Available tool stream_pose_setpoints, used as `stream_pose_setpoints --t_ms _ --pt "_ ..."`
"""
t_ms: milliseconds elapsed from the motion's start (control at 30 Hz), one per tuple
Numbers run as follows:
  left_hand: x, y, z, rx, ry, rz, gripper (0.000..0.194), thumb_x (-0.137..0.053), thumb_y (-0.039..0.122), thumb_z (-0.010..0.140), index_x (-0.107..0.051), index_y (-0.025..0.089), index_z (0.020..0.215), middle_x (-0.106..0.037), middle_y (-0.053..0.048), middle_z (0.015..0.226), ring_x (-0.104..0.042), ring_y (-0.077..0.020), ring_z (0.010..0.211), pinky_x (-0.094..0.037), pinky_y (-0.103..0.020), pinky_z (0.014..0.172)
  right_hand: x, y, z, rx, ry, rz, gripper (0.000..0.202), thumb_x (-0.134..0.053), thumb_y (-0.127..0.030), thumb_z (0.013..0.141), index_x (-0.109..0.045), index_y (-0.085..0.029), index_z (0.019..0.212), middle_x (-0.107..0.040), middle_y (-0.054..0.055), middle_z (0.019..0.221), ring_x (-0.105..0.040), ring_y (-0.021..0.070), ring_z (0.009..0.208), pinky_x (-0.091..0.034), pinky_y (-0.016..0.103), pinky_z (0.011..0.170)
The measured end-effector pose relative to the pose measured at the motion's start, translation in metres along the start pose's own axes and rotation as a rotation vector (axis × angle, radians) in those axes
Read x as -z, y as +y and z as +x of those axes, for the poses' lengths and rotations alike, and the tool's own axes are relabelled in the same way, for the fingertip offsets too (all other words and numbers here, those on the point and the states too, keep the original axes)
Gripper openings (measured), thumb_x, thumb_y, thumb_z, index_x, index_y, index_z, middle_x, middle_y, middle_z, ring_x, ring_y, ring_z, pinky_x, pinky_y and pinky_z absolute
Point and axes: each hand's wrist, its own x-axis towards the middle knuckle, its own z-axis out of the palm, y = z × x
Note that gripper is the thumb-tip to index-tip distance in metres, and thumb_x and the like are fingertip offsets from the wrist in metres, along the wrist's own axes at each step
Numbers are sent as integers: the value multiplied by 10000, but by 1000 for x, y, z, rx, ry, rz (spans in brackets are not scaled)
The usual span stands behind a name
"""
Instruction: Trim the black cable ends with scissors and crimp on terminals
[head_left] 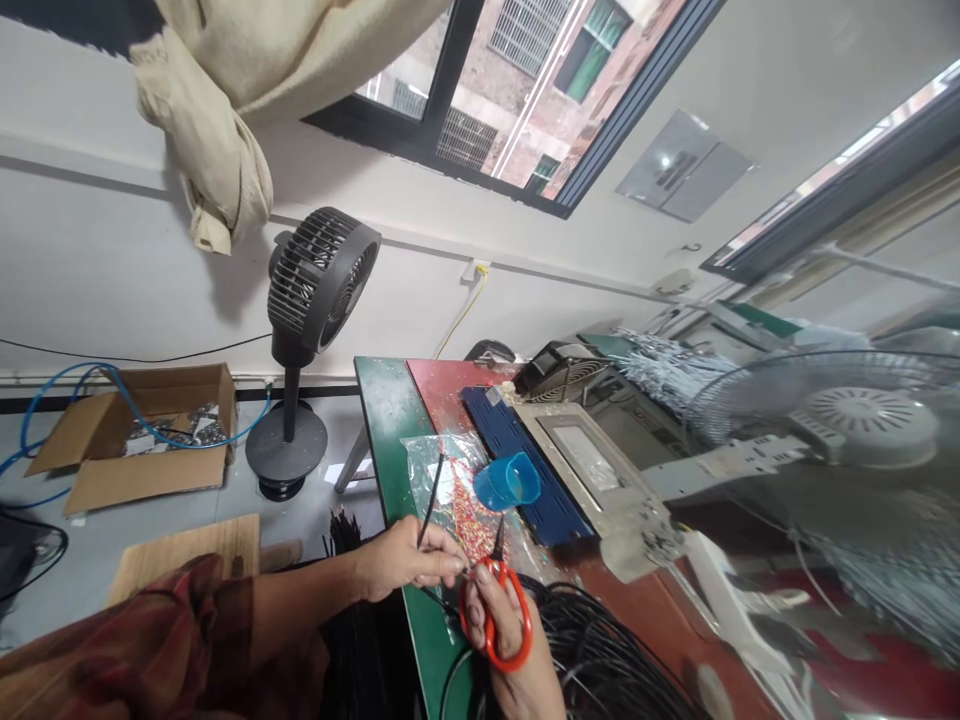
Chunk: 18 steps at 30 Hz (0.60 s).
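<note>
My left hand (412, 556) is closed round a thin black cable (430, 500), whose end sticks up above the fingers. My right hand (504, 625) has its fingers through the handles of red-handled scissors (517, 640), dark blades pointing up and away. The fingertips of both hands meet over the green table edge; whatever is pinched between them is too small to make out. Just beyond them, small red and yellow pieces (474, 520) lie on a clear plastic bag (420, 462), beside a blue cup (508, 482) tipped toward me.
Coiled black cable (600, 650) lies right of my right hand. A blue panel (525, 465) and a beige machine (592, 470) stand behind the cup. A dark floor fan (315, 290) and an open cardboard box (165, 440) are at left, a caged white fan (862, 420) at right.
</note>
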Motion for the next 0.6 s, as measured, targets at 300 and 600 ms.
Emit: stream_pose_setpoints --t_ms 300,600 --pt "3 4 0 -67 -147 -45 392 -759 448 609 -685 94 763 -560 -13 601 -387 -38 466 -235 -206 460 3 3 -4 -31 -107 68 405 -738 -463 639 -483 -168 532 -436 -54 425 -342 52 383 -237 187 394" --pt "0 9 -8 17 -165 -107 411 -798 442 541 -669 96 723 -580 -1 593 -435 -45 470 -278 -202 472 -2 -1 -8 -33 2 -16 428 -774 -517 539 -507 -182 525 -441 -51 428 -357 68 384 -274 198 379"
